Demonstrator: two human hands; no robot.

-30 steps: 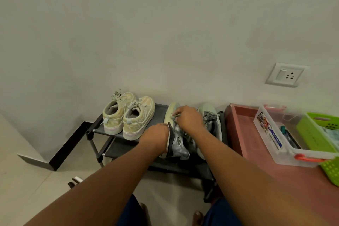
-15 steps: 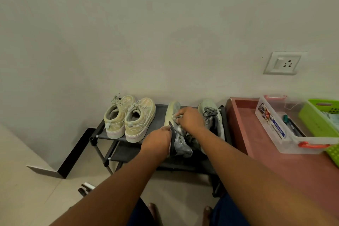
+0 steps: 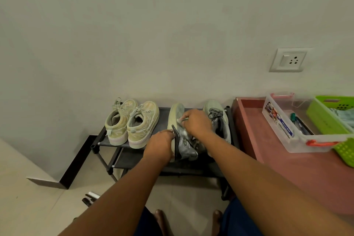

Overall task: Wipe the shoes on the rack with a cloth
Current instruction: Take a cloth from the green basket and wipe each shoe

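1. The left hand (image 3: pixel 160 144) is closed around the heel end of a grey shoe (image 3: pixel 177 120), which is tipped on its side on the top shelf of the black rack (image 3: pixel 164 111), its pale sole facing left.
2. The right hand (image 3: pixel 197 122) is just beyond the left one, fingers curled tight over a small pale cloth (image 3: pixel 180 120) and pressing it against that same shoe near its sole edge.
3. The two hands are close together, both on the one shoe.
4. Just right of the right hand, the matching grey shoe (image 3: pixel 218 120) stands upright on the rack, toe to the wall.
5. Left of the left hand, a pair of yellowish sneakers (image 3: pixel 132 122) sits side by side on the same shelf.
6. Further right of the hands, a reddish worktop (image 3: pixel 268 155) carries a clear plastic box (image 3: pixel 283 120) and a green basket (image 3: pixel 329 117).
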